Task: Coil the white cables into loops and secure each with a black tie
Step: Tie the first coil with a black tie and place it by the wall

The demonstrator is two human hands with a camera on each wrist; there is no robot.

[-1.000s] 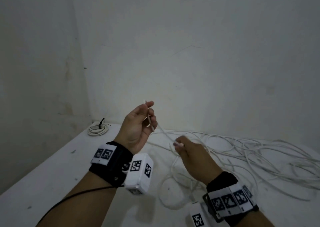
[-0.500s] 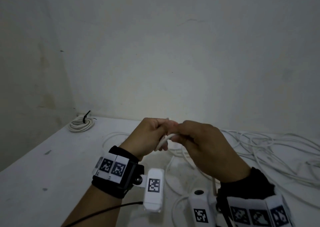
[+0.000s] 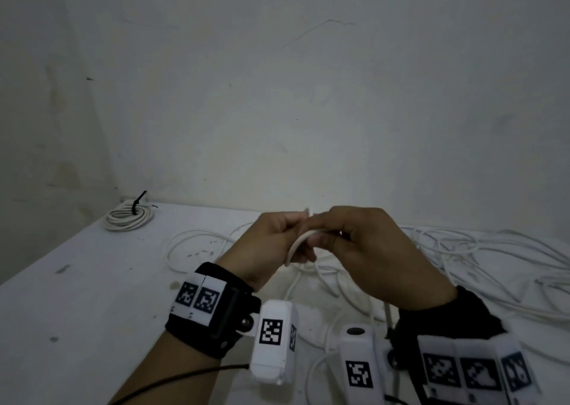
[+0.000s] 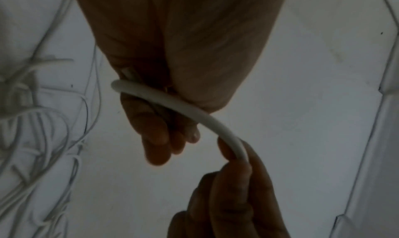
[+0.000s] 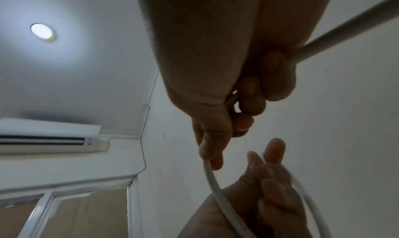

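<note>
In the head view both hands meet above the table [image 3: 92, 281]. My left hand [image 3: 285, 235] grips the end of a white cable [image 3: 296, 246], fingers curled round it. My right hand [image 3: 324, 238] pinches the same cable just beside it, bending a short arc between the two. The left wrist view shows the cable [image 4: 183, 105] running from my left hand [image 4: 159, 136] down to the right fingertips [image 4: 235, 158]. In the right wrist view my right hand [image 5: 218, 149] holds the cable [image 5: 215, 188], which passes on to the left hand [image 5: 272, 187]. No loose black tie is visible.
One coiled cable bound with a black tie [image 3: 128, 218] lies in the table's far left corner by the walls. A tangle of loose white cables [image 3: 462, 250] covers the table's middle and right. The near left part of the table shows only small marks.
One second ago my left hand held the cable end up while my right hand was lower and apart. They have come together on the cable, and have barely moved in the last half second.
</note>
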